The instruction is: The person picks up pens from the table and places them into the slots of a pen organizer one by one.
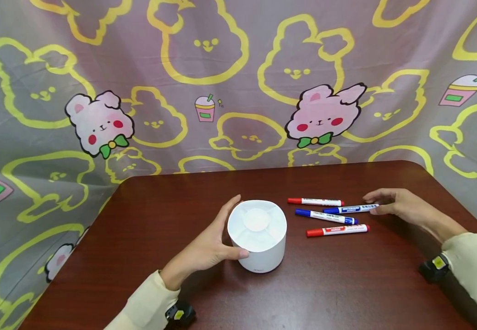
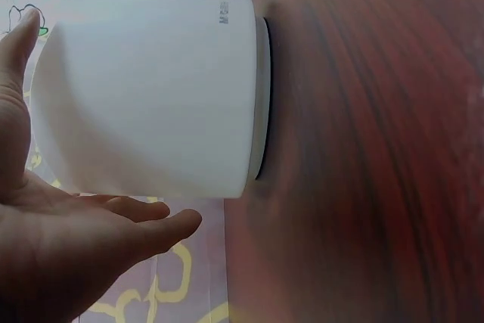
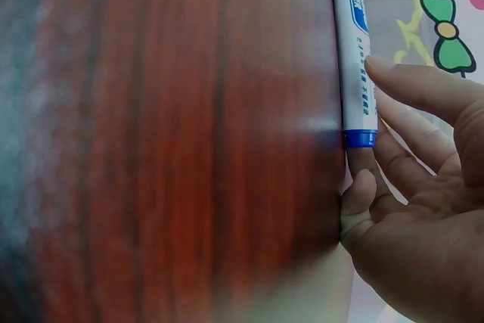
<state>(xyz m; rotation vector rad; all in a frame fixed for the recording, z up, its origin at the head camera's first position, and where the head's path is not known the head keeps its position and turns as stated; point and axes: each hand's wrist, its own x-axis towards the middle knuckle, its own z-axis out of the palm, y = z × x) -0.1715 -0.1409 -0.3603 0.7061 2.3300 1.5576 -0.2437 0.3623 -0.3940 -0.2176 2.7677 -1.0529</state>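
Note:
A white round container point(image 1: 259, 243) stands on the dark wooden table point(image 1: 345, 284). My left hand point(image 1: 227, 224) cups its left side, thumb on the near wall and straight fingers along the far side. The left wrist view shows the container point(image 2: 159, 96) close up, with that hand point(image 2: 83, 134) lying open around it. Right of the container lie several markers: a red one point(image 1: 315, 201), a blue one point(image 1: 326, 217), another red one point(image 1: 337, 230) and a blue whiteboard marker point(image 1: 351, 209). My right hand point(image 1: 372, 204) pinches this last marker's end point(image 3: 354, 73) between thumb and fingers point(image 3: 382, 73).
A hanging cloth printed with cartoon rabbits point(image 1: 320, 114) surrounds the table's back and sides. The table's rounded far corners and right edge lie close to the markers. Bare tabletop stretches in front of the container.

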